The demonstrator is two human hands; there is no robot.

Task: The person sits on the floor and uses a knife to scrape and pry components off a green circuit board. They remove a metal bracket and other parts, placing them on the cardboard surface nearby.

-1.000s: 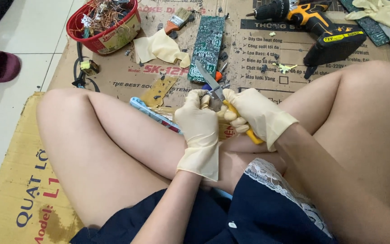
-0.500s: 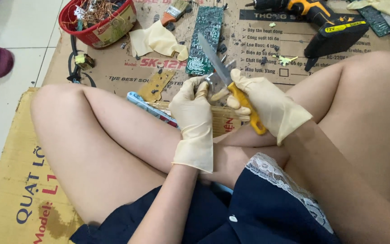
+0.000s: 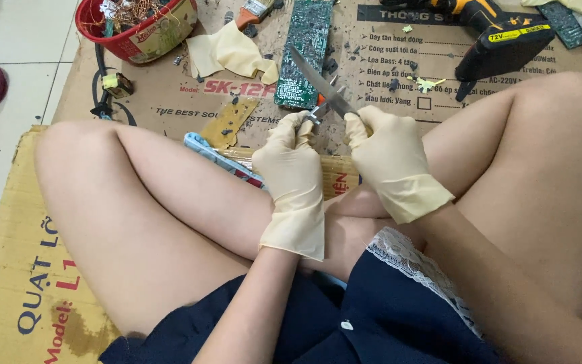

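The person is sitting cross-legged on flattened cardboard (image 3: 170, 101) spread over the floor, both hands in cream rubber gloves and meeting above the crossed legs. The right hand (image 3: 389, 158) is closing around the handle of a pair of scissors (image 3: 321, 87), whose long grey blades are pointing up and to the left, away from the body. The left hand (image 3: 294, 162) is curling shut just beside it, its fingertips (image 3: 302, 121) pinching a small part (image 3: 316, 116) right at the base of the blades; the part is too small to tell what it is. The two hands are nearly touching.

Just beyond the scissors tips a green circuit board (image 3: 308, 47) is lying on the cardboard, with dark crumbs scattered about it. To its left a spare glove (image 3: 234, 54) is lying crumpled, and further left a red basket (image 3: 136, 30) is holding tangled wire. A tan board piece (image 3: 230, 121) is lying near the left knee, and a blue strip (image 3: 217, 155) is poking out from under the left hand. A yellow and black drill (image 3: 500, 37) is resting beyond the right knee.
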